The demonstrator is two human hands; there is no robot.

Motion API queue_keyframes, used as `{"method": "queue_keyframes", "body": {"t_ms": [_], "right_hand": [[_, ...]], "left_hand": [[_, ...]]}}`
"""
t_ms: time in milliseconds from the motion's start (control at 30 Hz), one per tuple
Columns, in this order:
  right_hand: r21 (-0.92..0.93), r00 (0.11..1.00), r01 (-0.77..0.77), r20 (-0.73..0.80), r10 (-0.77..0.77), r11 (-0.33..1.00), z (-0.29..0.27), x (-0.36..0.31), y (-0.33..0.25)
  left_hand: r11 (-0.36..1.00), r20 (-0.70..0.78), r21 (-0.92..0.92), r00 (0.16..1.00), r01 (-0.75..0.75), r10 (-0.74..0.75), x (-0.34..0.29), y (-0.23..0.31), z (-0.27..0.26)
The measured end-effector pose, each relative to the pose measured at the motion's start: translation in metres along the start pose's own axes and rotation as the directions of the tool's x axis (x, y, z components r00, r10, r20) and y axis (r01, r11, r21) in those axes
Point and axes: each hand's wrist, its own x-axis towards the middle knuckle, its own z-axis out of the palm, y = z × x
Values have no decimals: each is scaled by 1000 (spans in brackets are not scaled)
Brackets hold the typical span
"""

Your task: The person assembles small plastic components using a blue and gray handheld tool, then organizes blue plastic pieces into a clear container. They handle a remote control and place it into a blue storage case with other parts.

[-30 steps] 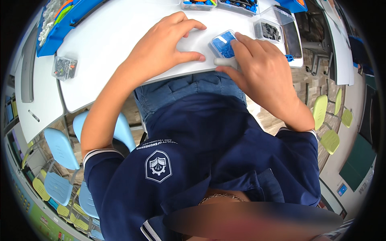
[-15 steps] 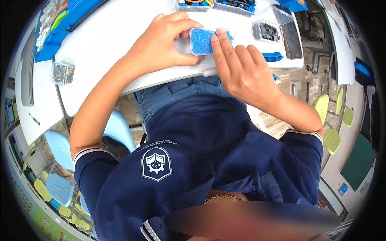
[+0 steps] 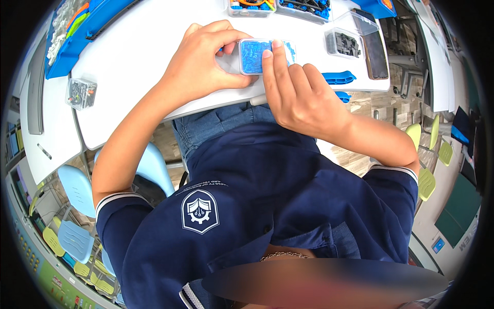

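Note:
A small clear plastic box (image 3: 251,61) of tiny blue pieces is between my hands over the table's near edge. My left hand (image 3: 206,61) curves around its left end, fingers by the far corner and thumb along the near side. A bit of blue shows under the left fingers. My right hand (image 3: 303,98) has its index and middle fingers laid across the top of the box, while the other fingers curl in. The right thumb is hidden. Near that hand, a blue curved piece (image 3: 339,78) lies on the table.
An open clear box of dark grey parts (image 3: 343,44) and a phone (image 3: 374,54) lie at the right. Parts boxes (image 3: 303,9) stand at the back. A blue tray (image 3: 77,49) is far left, with a small clear box (image 3: 81,94) below it.
The blue-filled box has shifted slightly left and nearer, and my right hand has moved left with it. More of the blue curved piece now shows.

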Motion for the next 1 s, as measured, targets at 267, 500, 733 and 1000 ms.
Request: {"method": "queue_keyframes", "body": {"t_ms": [267,500,733,1000], "right_hand": [[-91,999,26,22,-24,996,-2,4,-4],[-135,999,15,50,-9,991,-3,7,-9],[-185,996,86,39,-80,979,-2,9,-6],[-46,997,49,61,-47,998,-12,15,12]], "left_hand": [[1000,5,-1,1000,-3,3,1,3,-2],[1000,20,0,1000,-14,14,0,5,-3],[1000,28,3,1000,-8,8,0,6,-4],[1000,17,0,1000,-15,15,2,5,-3]]}}
